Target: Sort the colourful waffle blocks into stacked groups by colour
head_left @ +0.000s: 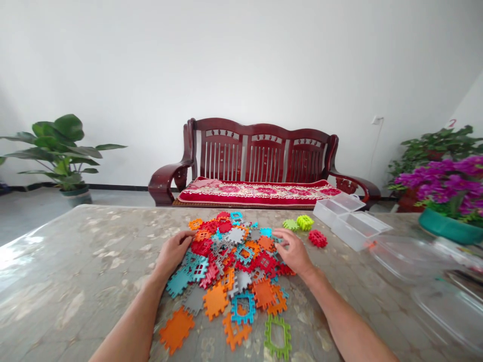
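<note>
A loose heap of flat plastic interlocking tiles with notched edges lies on the table, in red, orange, blue and grey. My left hand rests at the heap's left edge, its fingertips by an orange windowed tile. On the right side, my right hand has thumb and forefinger apart, beside a light blue tile and an orange tile. Neither hand visibly lifts a tile. Nearest me lie a solid orange tile and a green frame tile.
Right of the heap sit a green tile, a yellow-green stack and a red stack. Clear plastic boxes and transparent lids stand farther right, near a teal flower pot. A wooden bench is behind the table.
</note>
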`<state>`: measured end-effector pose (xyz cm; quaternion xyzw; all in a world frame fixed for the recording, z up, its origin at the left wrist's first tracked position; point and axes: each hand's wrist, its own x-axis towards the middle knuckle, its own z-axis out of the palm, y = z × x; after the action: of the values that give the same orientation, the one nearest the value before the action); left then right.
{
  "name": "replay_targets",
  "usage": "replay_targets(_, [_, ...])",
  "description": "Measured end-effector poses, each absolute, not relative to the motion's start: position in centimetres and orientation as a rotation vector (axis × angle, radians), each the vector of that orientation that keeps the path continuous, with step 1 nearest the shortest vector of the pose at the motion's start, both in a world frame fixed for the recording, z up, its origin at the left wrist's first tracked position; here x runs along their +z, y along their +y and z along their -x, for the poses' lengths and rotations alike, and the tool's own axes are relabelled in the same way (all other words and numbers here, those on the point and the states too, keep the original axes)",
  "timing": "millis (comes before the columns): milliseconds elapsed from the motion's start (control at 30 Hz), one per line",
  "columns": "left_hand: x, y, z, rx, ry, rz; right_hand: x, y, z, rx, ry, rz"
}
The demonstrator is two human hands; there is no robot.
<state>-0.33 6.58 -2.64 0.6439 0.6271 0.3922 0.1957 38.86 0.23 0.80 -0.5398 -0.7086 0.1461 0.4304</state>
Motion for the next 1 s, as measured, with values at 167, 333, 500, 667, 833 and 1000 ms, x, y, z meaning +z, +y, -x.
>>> replay_targets(167, [-2.6, 6.6, 0.2, 1.12, 1.741, -1.807, 2.8, -0.7, -38.8, 0.543, -2.089, 1.364])
replay_targets(333, [-2.9, 6.7, 0.4, 1.128, 1.745, -1.824, 3.3, -1.2, -38.3, 0.502, -2.414, 1.302])
replay_targets(500, [-3.0, 6.8, 0.5, 1.124, 1.743, -1.818, 3.3, -1.0, -38.0, 0.556, -2.277, 1.346])
replay_targets(667, [-2.9, 6.8, 0.5, 1.128, 1.732, -1.814, 2.6, 0.4, -39.4, 0.648, -1.846, 1.477])
replay_targets(833, [-2.7, 6.7, 0.4, 1.1, 1.745, -1.819, 1.2, 2.2, -43.0, 0.534, -1.596, 1.641])
replay_targets(1000, [-2.8, 6.7, 0.5, 1.087, 1.761, -1.822, 0.3, 2.6, -44.9, 0.471, -1.763, 1.606])
